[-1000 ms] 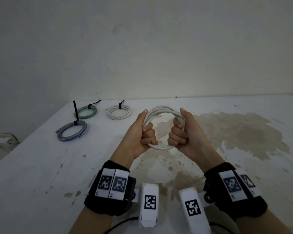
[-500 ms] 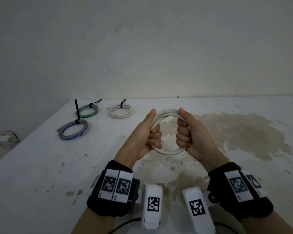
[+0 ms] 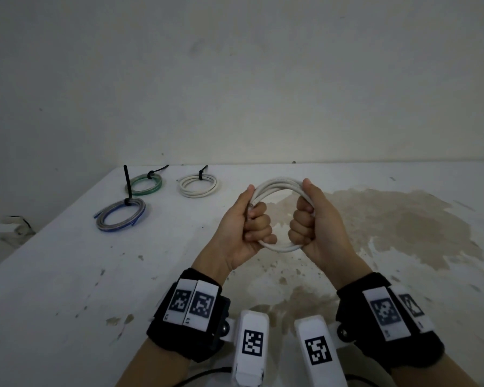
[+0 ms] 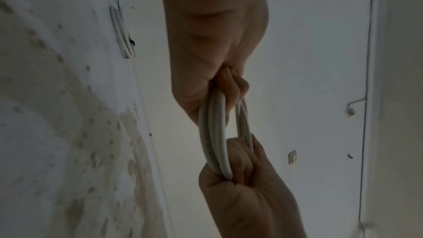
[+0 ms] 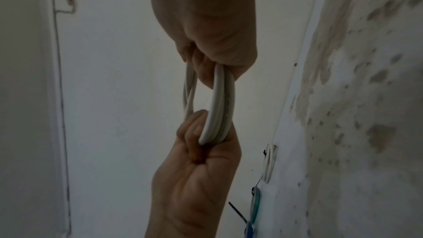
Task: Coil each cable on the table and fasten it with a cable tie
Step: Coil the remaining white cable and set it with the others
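Since a second ago both fists have lifted a little and drawn closer together over the stained table (image 3: 67, 275). The left hand (image 3: 242, 227) and the right hand (image 3: 312, 224) each clamp curled fingers round opposite sides of a white cable coil (image 3: 277, 188), held in the air above the brown stain (image 3: 403, 219). The ring stands roughly upright, facing the person, its long axis left to right. Beyond the stain's left side lie three tied coils: white (image 3: 198, 186), green (image 3: 146, 185), grey-blue (image 3: 120, 218). No tie seems fitted yet, though dim light hinders certainty.
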